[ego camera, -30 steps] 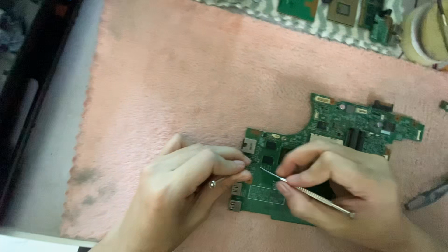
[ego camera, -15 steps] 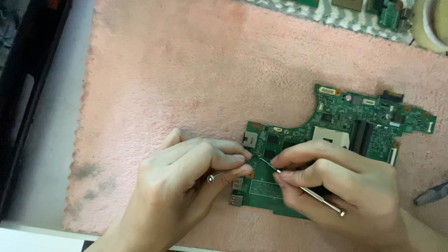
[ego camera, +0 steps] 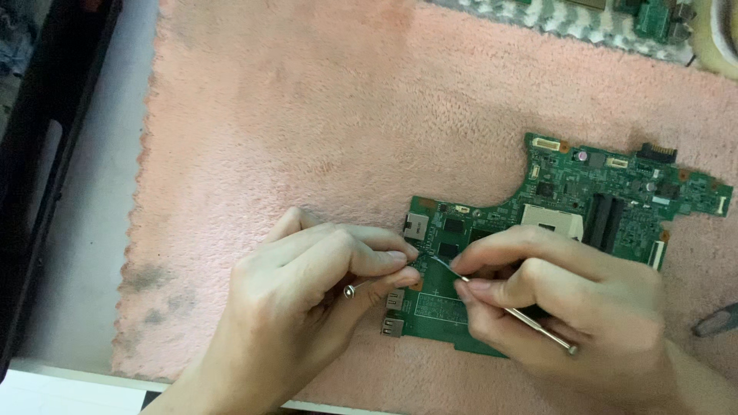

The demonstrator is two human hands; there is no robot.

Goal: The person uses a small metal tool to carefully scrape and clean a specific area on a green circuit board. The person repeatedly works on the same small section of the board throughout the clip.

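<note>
Two bare hands meet over the near-left corner of a green circuit board [ego camera: 584, 207], which lies flat on a pink fuzzy mat [ego camera: 323, 131] spread over the counter. The board's long axis runs from that corner up and away to the right. The right hand [ego camera: 561, 307] pinches a thin metal probe [ego camera: 507, 309] between thumb and fingers, its shaft slanting from the lower right up to a tip set on the board just beside the left hand's fingertips. The left hand [ego camera: 307, 307] has its fingers closed on a small metal tool [ego camera: 350, 290] at the board's left edge; what its tip grips is hidden. Both hands are about equally close to the worked spot; a grey tool [ego camera: 715, 320] lies well apart at the right
</note>
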